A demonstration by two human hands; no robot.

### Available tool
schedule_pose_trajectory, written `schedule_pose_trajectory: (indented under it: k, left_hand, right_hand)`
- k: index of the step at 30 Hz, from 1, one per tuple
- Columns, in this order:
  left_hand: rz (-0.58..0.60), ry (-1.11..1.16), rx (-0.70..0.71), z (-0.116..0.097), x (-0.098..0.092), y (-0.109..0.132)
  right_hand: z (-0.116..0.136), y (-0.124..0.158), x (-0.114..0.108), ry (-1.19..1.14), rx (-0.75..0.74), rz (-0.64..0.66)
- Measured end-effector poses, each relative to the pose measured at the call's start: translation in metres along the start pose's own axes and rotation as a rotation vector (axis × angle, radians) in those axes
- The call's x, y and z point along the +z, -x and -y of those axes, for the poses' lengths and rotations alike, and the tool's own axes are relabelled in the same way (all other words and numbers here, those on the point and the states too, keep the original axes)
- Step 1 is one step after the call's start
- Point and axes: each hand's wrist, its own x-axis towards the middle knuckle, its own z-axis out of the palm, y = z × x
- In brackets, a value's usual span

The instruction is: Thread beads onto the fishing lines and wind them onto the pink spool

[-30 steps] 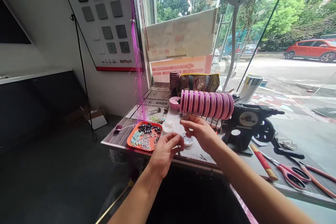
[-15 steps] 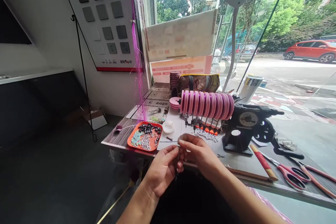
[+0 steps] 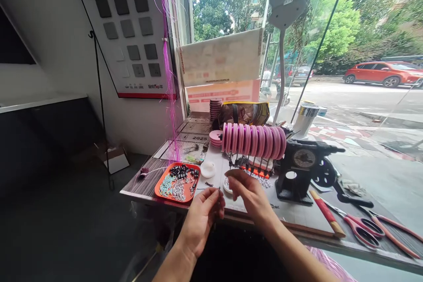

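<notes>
My left hand is closed in a pinch at the table's front edge. Between its thumb and forefinger a tiny dark tip shows, too small to name. To the right, apart from it, my right hand hovers with bent, loosely spread fingers and nothing visible in them. Just behind those fingers sits a small white dish of pale beads, partly hidden. An orange tray with black, silver and turquoise small parts lies left of my hands. Near it are a round white lid-like piece and several small dark pieces.
A black hand-cranked winder carrying pink spools stands behind my right hand. Red-handled scissors, pliers and a red-wrapped stick lie at the right. Purple threads hang at the left.
My right hand has come away from the left, its fingers loosening and lowering toward the white dish. The left hand keeps its pinch. The whole view has shifted slightly.
</notes>
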Motion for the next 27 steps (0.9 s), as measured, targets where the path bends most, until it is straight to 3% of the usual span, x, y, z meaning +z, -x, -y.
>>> schedule_pose_trajectory:
  k: [3, 7, 13, 17, 21, 23, 27]
  left_hand:
    - [-0.067, -0.184, 0.102, 0.004, -0.004, -0.009]
    - [-0.051, -0.406, 0.199, 0.005, -0.006, -0.015]
    - [-0.18, -0.743, 0.399, 0.004, -0.002, -0.019]
    - [-0.25, -0.843, 0.563, 0.002, -0.002, -0.024]
    - [-0.31, -0.884, 0.75, -0.008, 0.007, -0.027]
    - [-0.243, -0.788, 0.668, -0.016, 0.016, -0.029]
    - [0.031, -0.457, 0.304, -0.024, 0.03, -0.035]
  right_hand:
    - [-0.002, -0.007, -0.007, 0.258, -0.082, -0.15]
    - [-0.002, -0.012, -0.002, 0.398, -0.058, -0.132]
    - [-0.004, -0.031, 0.015, 0.153, -0.062, -0.181]
    - [0.001, -0.036, 0.014, 0.066, -0.112, -0.201]
    - [0.013, -0.029, 0.008, -0.034, -0.145, -0.142]
    - [0.02, -0.025, 0.006, -0.082, -0.146, -0.106]
    - [0.028, -0.023, 0.004, -0.211, -0.12, -0.055]
